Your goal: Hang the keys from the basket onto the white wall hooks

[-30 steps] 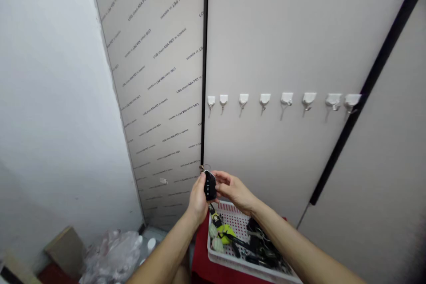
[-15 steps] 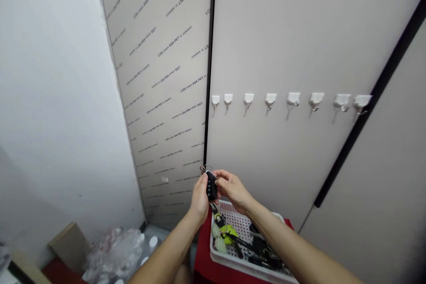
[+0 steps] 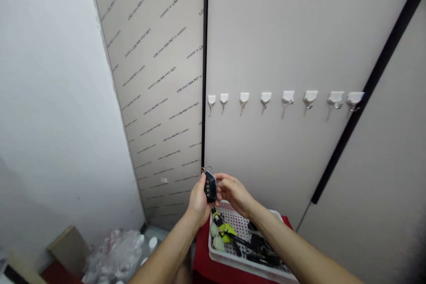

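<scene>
Hooks (image 3: 244, 100) shifted left, hands (image 3: 199, 199) around black key fob (image 3: 210, 187), "LOG chem" panel (image 3: 156, 75)

My key fob (image 3: 210, 187) is black, the basket (image 3: 239, 265) white with a dotted grid, the cloth (image 3: 202, 250) beneath it red.

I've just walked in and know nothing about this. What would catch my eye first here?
Your eye would go first to the black key fob, gripped in the left hand at bottom centre, with the right hand beside it. Above them, a row of white hooks crosses the pale wall. Below, a white basket on a red surface holds a yellow-green toy.
</scene>
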A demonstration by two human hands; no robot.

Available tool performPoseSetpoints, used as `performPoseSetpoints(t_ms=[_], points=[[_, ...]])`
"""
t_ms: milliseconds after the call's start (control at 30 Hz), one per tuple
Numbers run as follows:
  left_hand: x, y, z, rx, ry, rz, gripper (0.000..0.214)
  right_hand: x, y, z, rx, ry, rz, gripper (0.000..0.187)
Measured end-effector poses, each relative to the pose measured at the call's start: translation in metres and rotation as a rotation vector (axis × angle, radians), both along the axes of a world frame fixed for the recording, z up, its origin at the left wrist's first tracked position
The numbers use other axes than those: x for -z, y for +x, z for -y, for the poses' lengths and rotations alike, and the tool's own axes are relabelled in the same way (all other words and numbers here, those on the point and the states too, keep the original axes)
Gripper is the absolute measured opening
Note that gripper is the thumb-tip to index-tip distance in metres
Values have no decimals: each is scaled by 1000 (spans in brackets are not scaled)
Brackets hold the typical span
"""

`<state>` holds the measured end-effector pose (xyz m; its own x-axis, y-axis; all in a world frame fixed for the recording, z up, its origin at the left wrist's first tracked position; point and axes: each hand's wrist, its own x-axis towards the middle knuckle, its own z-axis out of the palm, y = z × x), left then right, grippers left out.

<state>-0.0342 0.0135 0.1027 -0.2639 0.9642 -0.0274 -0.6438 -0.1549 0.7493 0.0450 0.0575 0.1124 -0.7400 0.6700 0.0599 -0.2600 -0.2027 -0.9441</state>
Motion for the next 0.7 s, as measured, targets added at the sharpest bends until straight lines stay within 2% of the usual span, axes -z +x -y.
performPoseSetpoints(t_ms=[33, 100, 200, 300, 433, 567, 633, 700], points=[[-1, 0, 0, 30, -17, 19, 35, 1, 1, -1, -39, -31, -17, 7], [-3, -1, 1, 113, -62, 63, 37, 2, 3, -4, -122, -88, -22, 20], [-5, -1, 3, 321, -80, 168, 35, -3, 2, -7, -157, -131, -17, 26], [-4, -1, 7, 539, 0, 291, 35, -11, -2, -7, -29, -120, -41, 22], [2, 3, 13, 741, 99, 369, 34, -17, -8, -5, 135, -34, 31, 25], [7, 7, 17, 836, 135, 379, 34, -21, -12, -5, 264, 81, 54, 19], [8, 6, 17, 824, 125, 382, 39, -25, -12, -8, 358, 158, 63, 17], [9, 5, 15, 755, 117, 404, 45, -27, -13, -12, 446, 251, 104, 17]])
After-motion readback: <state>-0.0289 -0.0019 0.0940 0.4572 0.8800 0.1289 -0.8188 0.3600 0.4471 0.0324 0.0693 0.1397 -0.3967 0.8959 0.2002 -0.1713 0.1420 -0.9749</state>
